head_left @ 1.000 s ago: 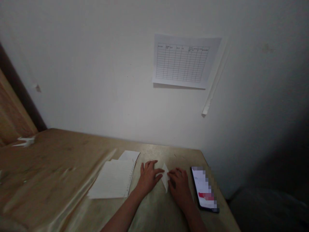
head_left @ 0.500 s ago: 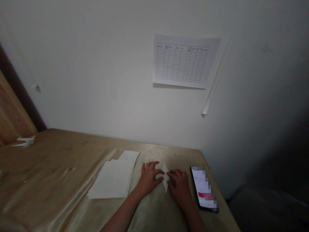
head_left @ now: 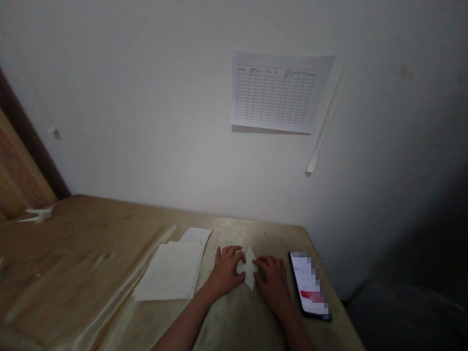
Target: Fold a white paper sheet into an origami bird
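A small folded white paper (head_left: 249,268) lies on the brown table (head_left: 91,243) between my two hands. My left hand (head_left: 225,271) rests on the paper's left side, fingers curled with the thumb pressing on it. From the right, my right hand (head_left: 272,280) presses its bent fingertips on the paper's other edge. Part of the paper is hidden under my fingers.
A stack of white sheets (head_left: 171,270) lies left of my hands. A lit phone (head_left: 310,285) lies at the right near the table's edge. A printed grid sheet (head_left: 276,92) hangs on the white wall. A small white paper shape (head_left: 36,214) sits far left.
My left hand's fingers have curled in and slid a little onto the paper. The right hand has barely shifted. The paper stays flat on the table.
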Demonstrator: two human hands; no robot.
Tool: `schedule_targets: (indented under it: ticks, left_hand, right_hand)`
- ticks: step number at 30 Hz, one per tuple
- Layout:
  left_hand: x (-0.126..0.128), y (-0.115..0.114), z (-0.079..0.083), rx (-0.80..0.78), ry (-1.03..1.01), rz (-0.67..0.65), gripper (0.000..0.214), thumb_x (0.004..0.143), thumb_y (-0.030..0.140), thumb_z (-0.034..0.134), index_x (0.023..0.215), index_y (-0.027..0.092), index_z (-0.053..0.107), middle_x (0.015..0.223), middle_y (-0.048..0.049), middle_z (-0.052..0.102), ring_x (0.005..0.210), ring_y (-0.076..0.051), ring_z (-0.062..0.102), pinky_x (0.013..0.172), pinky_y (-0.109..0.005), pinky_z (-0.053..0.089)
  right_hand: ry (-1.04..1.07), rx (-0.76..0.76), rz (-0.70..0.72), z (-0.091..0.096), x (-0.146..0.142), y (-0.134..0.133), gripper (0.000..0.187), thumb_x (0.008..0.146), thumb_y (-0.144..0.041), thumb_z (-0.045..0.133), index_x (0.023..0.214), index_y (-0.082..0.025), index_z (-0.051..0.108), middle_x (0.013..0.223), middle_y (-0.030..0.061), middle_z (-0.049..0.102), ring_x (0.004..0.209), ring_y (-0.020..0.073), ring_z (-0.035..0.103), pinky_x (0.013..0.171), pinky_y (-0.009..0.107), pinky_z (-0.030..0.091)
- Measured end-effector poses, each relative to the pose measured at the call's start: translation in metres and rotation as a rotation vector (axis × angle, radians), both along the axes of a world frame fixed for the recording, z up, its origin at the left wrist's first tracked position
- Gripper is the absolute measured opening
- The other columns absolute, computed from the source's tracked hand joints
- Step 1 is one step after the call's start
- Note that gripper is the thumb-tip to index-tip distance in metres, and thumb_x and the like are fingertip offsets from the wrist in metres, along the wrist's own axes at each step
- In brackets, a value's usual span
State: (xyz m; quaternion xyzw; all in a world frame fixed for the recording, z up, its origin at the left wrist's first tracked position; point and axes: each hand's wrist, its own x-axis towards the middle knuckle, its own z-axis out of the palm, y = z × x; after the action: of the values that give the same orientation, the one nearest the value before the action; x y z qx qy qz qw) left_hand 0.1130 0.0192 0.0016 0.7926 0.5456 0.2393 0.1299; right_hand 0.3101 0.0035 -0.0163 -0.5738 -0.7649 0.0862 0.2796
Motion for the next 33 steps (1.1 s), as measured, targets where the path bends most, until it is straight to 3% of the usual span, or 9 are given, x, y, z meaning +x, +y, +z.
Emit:
schedule_targets:
  ticks: [7, 15, 22, 28, 33]
  left_hand:
    - [-0.004, 0.001, -0.003, 0.005, 0.055, -0.033, 0.042, 0.076, 0.028, 0.073, 0.116, 0.038, 0.068, 0.145, -0.0065, 0.048, 0.138, -0.031, 0.038, 0.118, -0.062, 0.014]
    - [-0.008, 0.002, -0.003, 0.012, 0.069, -0.036, 0.044, 0.075, 0.03, 0.076, 0.118, 0.041, 0.069, 0.145, -0.0067, 0.049, 0.138, -0.033, 0.041, 0.117, -0.061, 0.02]
    - [-0.008, 0.002, 0.0, -0.006, 0.065, -0.037, 0.043, 0.076, 0.032, 0.076, 0.118, 0.041, 0.07, 0.144, -0.0086, 0.05, 0.137, -0.033, 0.042, 0.117, -0.061, 0.02]
    - [-0.01, 0.003, -0.006, 0.019, 0.061, -0.057, 0.043, 0.079, 0.035, 0.074, 0.121, 0.041, 0.067, 0.146, -0.0065, 0.049, 0.137, -0.033, 0.042, 0.117, -0.062, 0.019]
    - [-0.01, 0.002, 0.003, -0.009, 0.053, -0.079, 0.041, 0.08, 0.034, 0.074, 0.119, 0.041, 0.068, 0.151, -0.0023, 0.047, 0.137, -0.032, 0.042, 0.116, -0.062, 0.019]
  right_hand:
    - [-0.007, 0.012, 0.001, 0.002, 0.0, -0.001, 0.034, 0.087, -0.027, 0.057, 0.119, -0.035, 0.067, 0.12, 0.0027, 0.066, 0.115, 0.0252, 0.053, 0.109, 0.048, 0.03]
    - [0.013, 0.018, 0.019, 0.001, 0.001, -0.001, 0.029, 0.088, -0.026, 0.056, 0.114, -0.033, 0.067, 0.12, 0.0018, 0.066, 0.115, 0.0241, 0.054, 0.109, 0.047, 0.03]
    - [0.129, 0.046, -0.025, -0.004, 0.003, 0.002, 0.022, 0.095, -0.031, 0.046, 0.098, -0.024, 0.067, 0.105, 0.0052, 0.068, 0.105, 0.0222, 0.058, 0.097, 0.039, 0.041]
    - [0.172, 0.076, -0.005, -0.002, 0.004, 0.002, 0.023, 0.087, -0.018, 0.051, 0.094, -0.024, 0.071, 0.107, 0.0059, 0.07, 0.108, 0.0228, 0.059, 0.098, 0.039, 0.043]
    - [0.212, 0.057, 0.049, -0.002, 0.005, 0.002, 0.032, 0.082, -0.011, 0.05, 0.095, -0.027, 0.075, 0.11, 0.0048, 0.072, 0.116, 0.0241, 0.057, 0.103, 0.043, 0.042]
